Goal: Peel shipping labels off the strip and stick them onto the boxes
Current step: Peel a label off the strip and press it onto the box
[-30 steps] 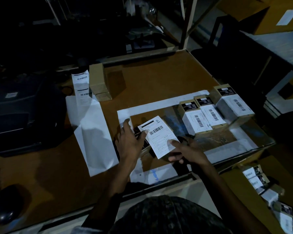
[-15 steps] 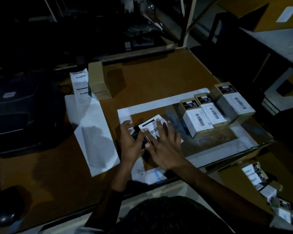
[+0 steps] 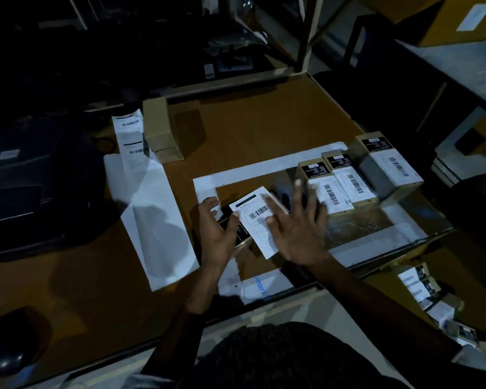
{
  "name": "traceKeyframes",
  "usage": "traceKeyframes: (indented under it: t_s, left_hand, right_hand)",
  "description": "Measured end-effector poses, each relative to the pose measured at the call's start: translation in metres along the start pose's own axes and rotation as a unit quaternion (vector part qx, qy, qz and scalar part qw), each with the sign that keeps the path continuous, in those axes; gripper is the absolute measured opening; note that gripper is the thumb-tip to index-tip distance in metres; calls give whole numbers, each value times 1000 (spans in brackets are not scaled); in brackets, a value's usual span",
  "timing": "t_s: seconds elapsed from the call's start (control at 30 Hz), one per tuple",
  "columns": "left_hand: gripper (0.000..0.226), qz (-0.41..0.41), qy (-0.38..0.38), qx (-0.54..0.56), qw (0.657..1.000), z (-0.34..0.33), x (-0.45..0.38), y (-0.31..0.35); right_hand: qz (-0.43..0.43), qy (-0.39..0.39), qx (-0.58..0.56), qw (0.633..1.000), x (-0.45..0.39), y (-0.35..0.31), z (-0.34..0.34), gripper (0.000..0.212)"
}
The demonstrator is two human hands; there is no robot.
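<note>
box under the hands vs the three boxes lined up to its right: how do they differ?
1. The box under the hands is held by the left hand; the three boxes stand untouched.
2. Its label overhangs the near edge while the right hand smooths it with spread fingers; labels on the three boxes lie flat.
3. It sits turned at an angle, apart; the three boxes stand side by side.
Shared: small cardboard boxes, black printed patch, white barcode label.

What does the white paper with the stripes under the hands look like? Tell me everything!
The shipping label is a white paper rectangle with a black bar at its top, a barcode below and small print too blurred to read. It lies tilted on a dark box. The left hand holds the box beside it; the right hand spreads flat over its right side.
</note>
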State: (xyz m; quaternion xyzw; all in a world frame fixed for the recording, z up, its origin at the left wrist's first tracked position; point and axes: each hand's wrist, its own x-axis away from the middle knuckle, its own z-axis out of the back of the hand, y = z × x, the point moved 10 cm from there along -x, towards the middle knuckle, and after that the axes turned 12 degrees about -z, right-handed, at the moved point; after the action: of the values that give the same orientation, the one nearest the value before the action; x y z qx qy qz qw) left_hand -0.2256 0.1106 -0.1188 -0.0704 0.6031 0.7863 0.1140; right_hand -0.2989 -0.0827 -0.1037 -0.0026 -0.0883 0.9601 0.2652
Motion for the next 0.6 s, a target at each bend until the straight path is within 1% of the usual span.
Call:
traceKeyframes:
  t_s: [0.03, 0.07, 0.17, 0.23, 0.27, 0.37, 0.4, 0.47, 0.53, 0.57, 0.6]
  left_hand:
    - [51, 4, 3, -1, 1000, 0, 0, 0]
    - [51, 4, 8, -2, 1000, 1, 0, 0]
    - [51, 3, 12, 1, 1000, 1, 0, -2]
    - [50, 3, 9, -1, 1000, 1, 1, -1]
    - [50, 4, 6, -1, 1000, 1, 1, -2]
    - [52, 14, 5, -3, 1000, 1, 3, -2]
    - [52, 17, 9, -2, 1000, 1, 2, -3]
    - [51, 14, 16, -5, 1000, 2, 2, -3]
    - [51, 7, 12, -12, 1000, 2, 2, -1]
    - [51, 5, 8, -16, 1000, 2, 2, 0]
    - [51, 3, 2, -24, 1000, 2, 2, 2]
  right_hand:
    - [-21, 6, -2, 1000, -4, 6, 4, 61]
    - [-18, 2, 3, 1000, -2, 1, 1, 63]
    - [62, -28, 30, 997, 30, -36, -17, 65]
    - [92, -38, 52, 994, 35, -36, -21, 62]
    - [78, -36, 51, 995, 27, -25, -18, 60]
    - [-14, -9, 12, 1000, 4, 11, 0, 61]
    - [-15, -6, 7, 1000, 7, 6, 0, 64]
    - [41, -13, 14, 999, 29, -24, -12, 70]
    - [86, -22, 27, 996, 46, -42, -22, 67]
    - [83, -24, 29, 996, 41, -38, -20, 63]
    - [62, -22, 27, 997, 30, -27, -15, 60]
